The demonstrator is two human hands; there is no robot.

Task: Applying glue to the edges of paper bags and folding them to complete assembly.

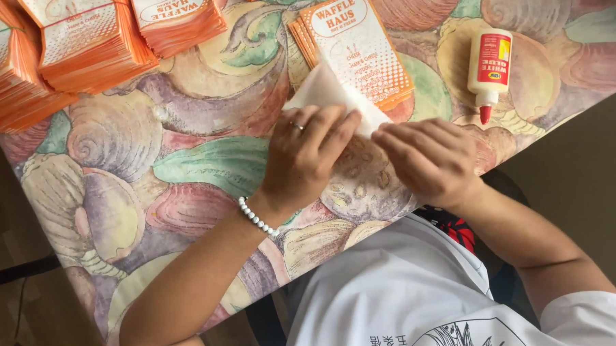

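Paper bag point(325, 90), white and flat, lay on the patterned tablecloth point(183, 123) just in front of the person, pinned under both hands: the left hand point(304, 156) pressed its spread fingers on the bag's near edge, and the right hand point(432, 158) lay flat beside it, neither one clenched. It looked light, thin and easily creased, best taken by an edge or corner. Beyond it sat 1 small stack of printed orange bags point(365, 48), a glue bottle point(488, 64) to the right, and taller orange stacks point(85, 41) further left.

patterned table point(183, 129), orange bag stacks point(85, 37), glue bottle point(490, 61)
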